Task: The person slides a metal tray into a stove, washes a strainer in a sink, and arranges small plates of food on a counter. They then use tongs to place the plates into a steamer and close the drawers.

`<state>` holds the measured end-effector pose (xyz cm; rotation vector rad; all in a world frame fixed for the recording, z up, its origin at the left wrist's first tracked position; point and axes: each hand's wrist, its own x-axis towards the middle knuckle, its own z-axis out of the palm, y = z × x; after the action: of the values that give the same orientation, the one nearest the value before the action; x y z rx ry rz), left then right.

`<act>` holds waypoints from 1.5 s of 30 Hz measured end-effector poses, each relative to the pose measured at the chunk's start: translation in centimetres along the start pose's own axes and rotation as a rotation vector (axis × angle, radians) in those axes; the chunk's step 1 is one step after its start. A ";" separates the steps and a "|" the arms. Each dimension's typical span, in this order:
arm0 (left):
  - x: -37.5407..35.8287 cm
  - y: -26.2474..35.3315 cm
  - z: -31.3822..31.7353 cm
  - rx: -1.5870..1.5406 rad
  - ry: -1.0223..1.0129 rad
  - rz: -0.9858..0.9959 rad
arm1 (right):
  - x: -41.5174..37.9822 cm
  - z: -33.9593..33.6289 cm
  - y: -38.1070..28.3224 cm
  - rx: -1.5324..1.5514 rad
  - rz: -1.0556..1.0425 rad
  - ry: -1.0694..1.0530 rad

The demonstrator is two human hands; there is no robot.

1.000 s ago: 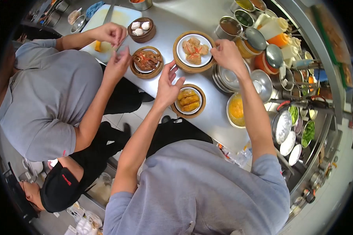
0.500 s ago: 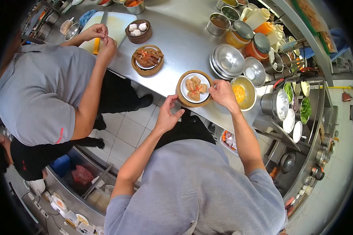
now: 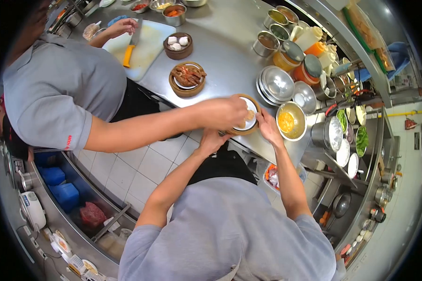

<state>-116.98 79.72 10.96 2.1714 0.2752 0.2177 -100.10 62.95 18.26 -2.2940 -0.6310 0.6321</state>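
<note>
Left hand (image 3: 214, 139) and right hand (image 3: 268, 127) grasp steamer (image 3: 253, 129) rim at desk (image 3: 229, 51) edge. Bamboo light, stiff; plate inside can slide. Co-worker's hand (image 3: 227, 112) reaches over food.

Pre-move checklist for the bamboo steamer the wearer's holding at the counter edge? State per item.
1. Left hand on the steamer: ok, at its near rim.
2. Right hand on the steamer: ok, at its right side.
3. Space above the steamer clear: not ok, the co-worker's hand reaches over it.
4. Food on its plate in place: cannot tell, mostly covered by that hand.
5. Bowl of yellow liquid apart from the steamer: ok, a gap shows.
</note>
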 end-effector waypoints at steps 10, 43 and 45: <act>1.0 1.4 -1.6 -0.147 0.161 -0.056 | 2.6 -0.4 2.9 0.225 -0.025 -0.020; 8.5 6.1 -15.8 -0.089 0.471 -0.032 | 14.1 -6.6 -13.1 0.286 -0.474 -0.510; 7.7 8.2 -14.6 -0.097 0.423 0.011 | 10.6 -8.5 -11.2 0.285 -0.430 -0.455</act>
<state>-112.39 88.55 26.43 2.0147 0.4801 0.6857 -89.96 72.55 28.99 -1.6826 -1.1288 0.9653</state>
